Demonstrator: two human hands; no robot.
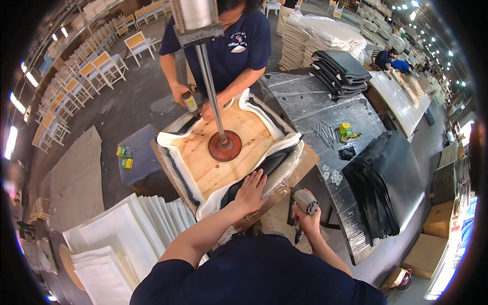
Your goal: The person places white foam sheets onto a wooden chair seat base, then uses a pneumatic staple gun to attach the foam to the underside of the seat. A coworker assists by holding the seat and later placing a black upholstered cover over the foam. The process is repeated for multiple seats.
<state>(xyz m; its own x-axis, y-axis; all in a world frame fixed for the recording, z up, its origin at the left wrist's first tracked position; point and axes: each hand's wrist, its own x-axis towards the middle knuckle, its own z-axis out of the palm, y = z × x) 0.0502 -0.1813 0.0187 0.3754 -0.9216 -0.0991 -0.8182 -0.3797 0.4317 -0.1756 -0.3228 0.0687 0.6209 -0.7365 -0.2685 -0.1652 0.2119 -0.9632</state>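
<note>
A square plywood seat board (pixel 239 140) lies on a work stand, wrapped in white foam (pixel 173 140) and black cover material (pixel 269 165). A red press disc (pixel 224 146) on a steel rod (pixel 209 81) clamps its middle. My left hand (pixel 250 192) lies flat on the black cover at the near edge, fingers spread. Below the stand's right corner, my right hand (pixel 308 219) grips a grey staple gun (pixel 305 202). Across the board, a person in a dark blue shirt (pixel 229 43) holds another staple gun (pixel 189 101) at the far edge.
White foam sheets (pixel 127 229) are stacked at lower left. A foil-covered table (pixel 315 109) on the right carries staples, a green-yellow box (pixel 347 130) and black covers (pixel 386 183). More folded black covers (pixel 340 71) lie behind. Rows of chair frames (pixel 86 71) line the left.
</note>
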